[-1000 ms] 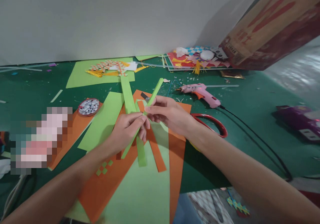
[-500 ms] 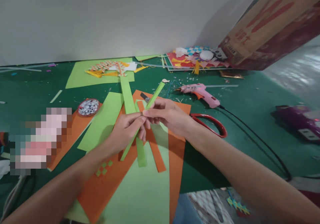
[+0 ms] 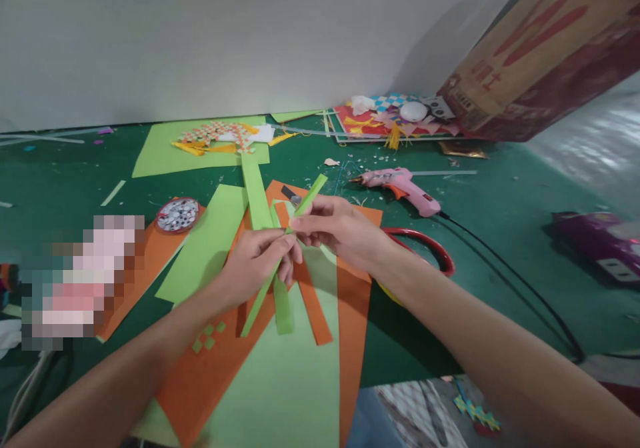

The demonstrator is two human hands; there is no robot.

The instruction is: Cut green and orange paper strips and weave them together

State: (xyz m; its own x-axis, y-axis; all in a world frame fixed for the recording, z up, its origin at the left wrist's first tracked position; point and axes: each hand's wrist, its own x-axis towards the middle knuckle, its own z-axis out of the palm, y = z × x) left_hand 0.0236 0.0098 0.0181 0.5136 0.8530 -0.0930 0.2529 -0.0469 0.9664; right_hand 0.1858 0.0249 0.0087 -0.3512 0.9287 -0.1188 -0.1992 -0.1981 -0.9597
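Both my hands meet over the papers and pinch one narrow green paper strip (image 3: 315, 192). My left hand (image 3: 260, 255) grips its middle between thumb and fingers, and the lower end slants down to the left. Just above, my right hand (image 3: 334, 225) holds the upper part, whose tip points up to the right. Beneath the hands lie another green strip (image 3: 283, 311) and an orange strip (image 3: 316, 311), on a light green sheet (image 3: 280, 381) over orange paper (image 3: 353, 301). Scissors with red handles (image 3: 443, 255) are partly hidden behind my right forearm.
A pink glue gun (image 3: 400, 188) with a black cord (image 3: 515, 288) lies at the right. A round dish of googly eyes (image 3: 179, 215) sits left of the papers. Woven paper pieces (image 3: 215, 135) lie at the back, and a paper bag (image 3: 530, 68) stands at the back right.
The held green strip has shifted downward through my hands: its upper tip is lower and its lower end reaches further down. My hands have barely moved.
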